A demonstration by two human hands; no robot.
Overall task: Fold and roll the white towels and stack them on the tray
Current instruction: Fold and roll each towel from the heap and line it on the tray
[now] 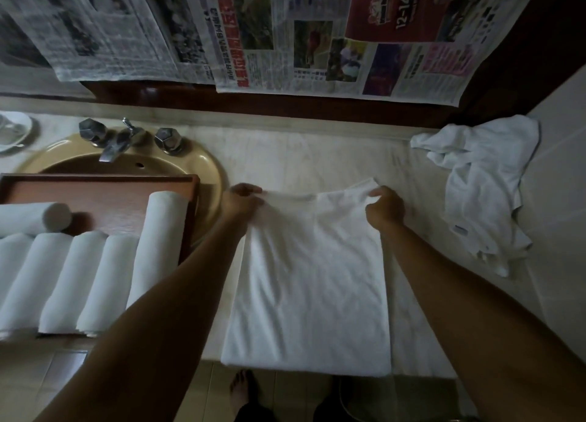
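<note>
At far left my tray (190, 218) sits over the sink (203, 168), its near part packed with 5 rolls (88, 279) side by side and 1 more roll (35, 217) lying across them at the back. There is little bare tray left, so a new roll will have to go on top, and a loose one could slide off that rounded row.

In the middle the towel (310, 294) lies flat on the counter (285, 161), folded into a long strip running toward me. My left hand (244, 199) pinches its far left corner, fingers clamped on the cloth. My right hand (385, 207) pinches the far right corner the same way, lifted a little higher. If I start rolling with that side raised, I judge the roll will go crooked and cone-shaped. The near end hangs close to the counter edge and could drag off.

At right 1 crumpled heap (482, 180) of towel waits, well apart from my hands.
</note>
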